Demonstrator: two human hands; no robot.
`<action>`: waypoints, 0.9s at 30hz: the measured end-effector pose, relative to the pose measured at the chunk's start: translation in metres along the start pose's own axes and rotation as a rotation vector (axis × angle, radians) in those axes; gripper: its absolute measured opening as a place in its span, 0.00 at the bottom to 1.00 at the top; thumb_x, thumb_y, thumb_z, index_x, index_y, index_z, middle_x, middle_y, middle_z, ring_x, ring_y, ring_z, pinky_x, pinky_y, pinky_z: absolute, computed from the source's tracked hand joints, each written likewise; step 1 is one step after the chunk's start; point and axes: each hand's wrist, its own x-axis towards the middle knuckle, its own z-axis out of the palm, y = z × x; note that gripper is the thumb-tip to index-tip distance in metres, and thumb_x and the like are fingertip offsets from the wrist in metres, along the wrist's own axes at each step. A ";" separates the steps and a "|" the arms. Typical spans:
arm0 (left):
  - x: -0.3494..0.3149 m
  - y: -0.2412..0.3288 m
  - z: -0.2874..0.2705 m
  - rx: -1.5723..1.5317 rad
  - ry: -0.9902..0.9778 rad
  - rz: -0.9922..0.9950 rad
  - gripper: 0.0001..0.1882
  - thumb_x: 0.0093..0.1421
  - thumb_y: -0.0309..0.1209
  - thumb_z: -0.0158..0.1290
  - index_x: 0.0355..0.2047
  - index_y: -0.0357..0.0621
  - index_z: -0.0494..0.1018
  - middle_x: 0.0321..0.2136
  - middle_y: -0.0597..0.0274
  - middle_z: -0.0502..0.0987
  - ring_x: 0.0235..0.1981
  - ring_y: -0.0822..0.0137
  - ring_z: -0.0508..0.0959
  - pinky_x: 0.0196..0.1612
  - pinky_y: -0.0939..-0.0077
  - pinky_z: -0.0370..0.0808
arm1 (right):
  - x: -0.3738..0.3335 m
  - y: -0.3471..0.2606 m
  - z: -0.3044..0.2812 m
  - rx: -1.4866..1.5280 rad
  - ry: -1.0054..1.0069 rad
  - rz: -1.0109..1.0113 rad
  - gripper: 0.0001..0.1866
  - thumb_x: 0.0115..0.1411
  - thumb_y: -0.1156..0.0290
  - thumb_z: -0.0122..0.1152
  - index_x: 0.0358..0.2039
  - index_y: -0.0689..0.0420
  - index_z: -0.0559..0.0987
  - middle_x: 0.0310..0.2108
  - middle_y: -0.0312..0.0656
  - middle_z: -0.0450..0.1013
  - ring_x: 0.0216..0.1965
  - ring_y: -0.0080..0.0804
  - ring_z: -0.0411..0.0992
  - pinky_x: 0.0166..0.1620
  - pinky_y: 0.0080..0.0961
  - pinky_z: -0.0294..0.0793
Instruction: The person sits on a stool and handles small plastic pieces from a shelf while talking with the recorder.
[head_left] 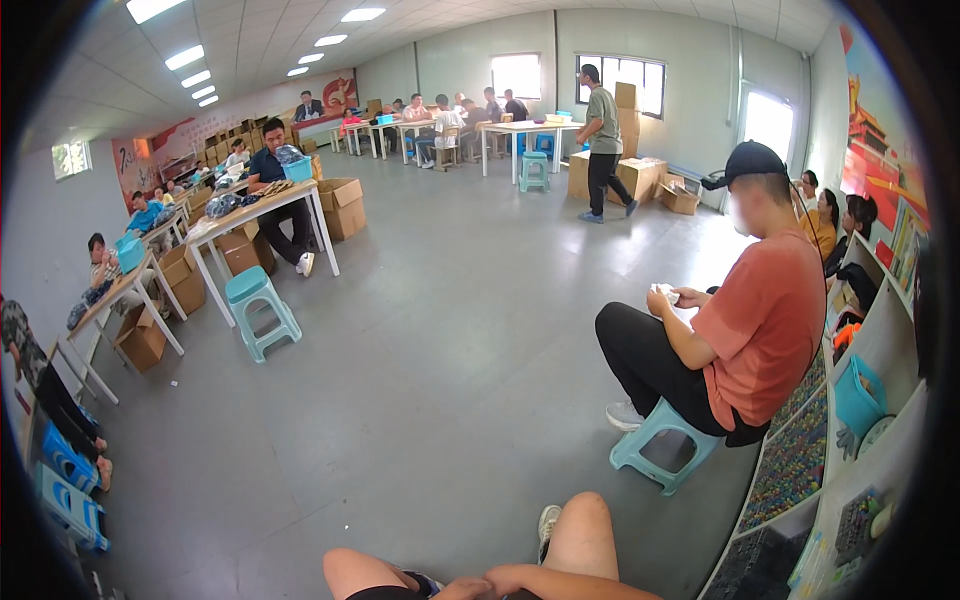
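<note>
At the lower edge, my left hand point(464, 588) and my right hand point(510, 578) meet low between my bare knees. Their fingers look curled in and closed toward each other. The picture's edge cuts off the lower part of both, so whatever they may hold is hidden. My right forearm point(585, 587) comes in from the right across the thigh. Below my right knee point(587, 508) a light sneaker point(547, 525) rests on the grey floor point(430, 420).
To my right, a person in an orange shirt point(770, 310) sits on a plastic stool point(665, 448), handling something white point(665, 293). Shelves point(815, 520) line the right side. Another stool point(262, 315) stands left, by work tables point(250, 208) and cardboard boxes point(343, 208). Someone walks near the back point(604, 135).
</note>
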 end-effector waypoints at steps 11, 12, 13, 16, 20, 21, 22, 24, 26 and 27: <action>-0.006 0.012 0.004 0.114 0.042 0.022 0.11 0.54 0.36 0.42 0.26 0.47 0.72 0.25 0.65 0.73 0.27 0.70 0.69 0.33 0.76 0.66 | -0.009 -0.021 -0.007 0.025 0.122 0.197 0.13 0.42 0.60 0.59 0.24 0.56 0.76 0.25 0.49 0.72 0.26 0.45 0.68 0.31 0.35 0.68; -0.009 0.013 0.004 0.075 0.048 0.010 0.10 0.54 0.34 0.43 0.27 0.46 0.72 0.25 0.65 0.73 0.28 0.70 0.69 0.33 0.75 0.67 | -0.007 -0.019 -0.004 0.017 0.117 0.197 0.13 0.42 0.60 0.59 0.24 0.56 0.76 0.25 0.49 0.72 0.26 0.45 0.68 0.31 0.35 0.68; -0.005 0.008 0.000 0.068 0.051 0.016 0.10 0.54 0.34 0.43 0.27 0.46 0.72 0.25 0.65 0.73 0.28 0.70 0.69 0.33 0.75 0.67 | -0.004 -0.017 -0.002 0.031 0.116 0.204 0.13 0.42 0.61 0.60 0.25 0.56 0.76 0.24 0.48 0.72 0.25 0.43 0.69 0.31 0.33 0.68; 0.012 -0.026 -0.014 -0.239 -0.183 0.005 0.09 0.54 0.34 0.45 0.30 0.44 0.72 0.27 0.63 0.73 0.29 0.69 0.70 0.34 0.75 0.68 | -0.004 -0.012 0.006 0.205 0.133 0.172 0.12 0.43 0.62 0.60 0.26 0.56 0.76 0.24 0.45 0.73 0.25 0.38 0.69 0.30 0.30 0.69; 0.016 -0.037 -0.023 -0.243 -0.165 0.047 0.12 0.55 0.36 0.45 0.33 0.42 0.72 0.27 0.61 0.73 0.28 0.69 0.72 0.32 0.76 0.69 | -0.014 -0.042 -0.016 0.214 0.098 0.121 0.10 0.47 0.64 0.58 0.28 0.55 0.77 0.24 0.42 0.73 0.25 0.32 0.70 0.31 0.27 0.70; 0.016 -0.029 -0.020 -0.220 -0.197 0.056 0.13 0.55 0.37 0.45 0.33 0.42 0.72 0.27 0.62 0.73 0.28 0.69 0.72 0.31 0.76 0.69 | -0.006 -0.018 -0.004 0.213 0.104 0.133 0.10 0.47 0.64 0.58 0.28 0.55 0.77 0.24 0.42 0.73 0.25 0.32 0.70 0.31 0.27 0.70; 0.015 -0.018 -0.014 -0.218 -0.216 0.056 0.13 0.55 0.37 0.45 0.33 0.42 0.72 0.27 0.62 0.73 0.28 0.69 0.72 0.31 0.76 0.69 | 0.010 0.029 0.022 0.250 0.146 0.032 0.10 0.47 0.63 0.57 0.28 0.54 0.77 0.24 0.42 0.73 0.26 0.32 0.70 0.31 0.27 0.70; -0.006 0.000 -0.011 -0.097 -0.064 0.014 0.15 0.55 0.40 0.45 0.33 0.42 0.72 0.26 0.63 0.73 0.27 0.71 0.72 0.30 0.76 0.69 | 0.026 0.047 0.036 0.264 0.159 -0.103 0.10 0.48 0.62 0.56 0.28 0.54 0.77 0.25 0.42 0.73 0.26 0.32 0.70 0.32 0.28 0.70; -0.009 0.004 -0.013 -0.099 -0.068 0.010 0.16 0.55 0.42 0.46 0.33 0.42 0.72 0.25 0.64 0.73 0.27 0.71 0.71 0.30 0.77 0.68 | 0.027 0.045 0.037 0.272 0.241 -0.162 0.13 0.48 0.58 0.56 0.28 0.54 0.77 0.26 0.45 0.73 0.28 0.38 0.70 0.32 0.30 0.69; -0.010 0.006 -0.015 -0.094 -0.074 0.007 0.17 0.54 0.44 0.46 0.32 0.43 0.72 0.25 0.64 0.73 0.26 0.72 0.71 0.29 0.77 0.68 | 0.028 0.042 0.038 0.271 0.239 -0.162 0.13 0.48 0.58 0.56 0.28 0.54 0.77 0.26 0.45 0.73 0.28 0.38 0.70 0.32 0.30 0.69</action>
